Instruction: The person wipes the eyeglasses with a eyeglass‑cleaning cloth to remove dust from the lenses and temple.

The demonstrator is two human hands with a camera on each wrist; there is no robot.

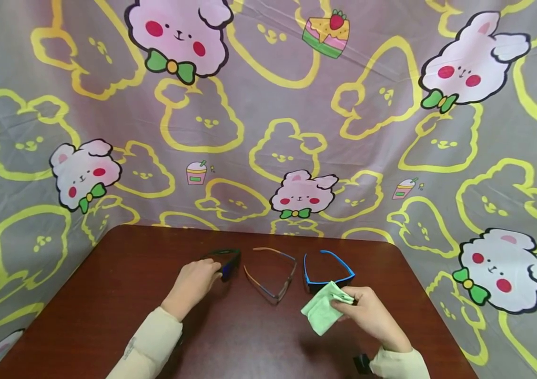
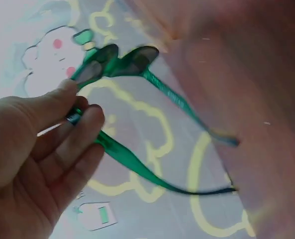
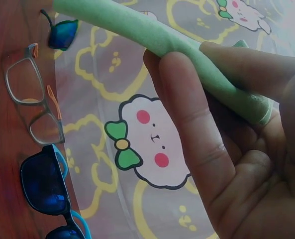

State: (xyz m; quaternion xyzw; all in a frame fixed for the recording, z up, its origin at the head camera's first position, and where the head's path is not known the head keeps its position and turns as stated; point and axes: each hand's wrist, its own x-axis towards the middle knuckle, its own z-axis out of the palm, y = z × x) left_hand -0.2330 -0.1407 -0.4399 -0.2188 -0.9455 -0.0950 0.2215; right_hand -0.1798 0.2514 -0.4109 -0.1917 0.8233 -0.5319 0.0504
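My left hand pinches a pair of green sunglasses near the hinge at one lens. In the left wrist view both temples point right. On the right, my right hand holds a folded light green cloth between thumb and fingers, above the table. Just behind the cloth lies a pair of sunglasses with bright blue temples and dark blue lenses. Between the hands rest clear-lens glasses with a grey front and orange-tipped temples. The cloth partly covers the blue pair in the head view.
A dark brown wooden table carries the glasses. Behind it and at both sides hangs a grey curtain printed with rabbits and yellow outlines. A black piece sits by the right wrist.
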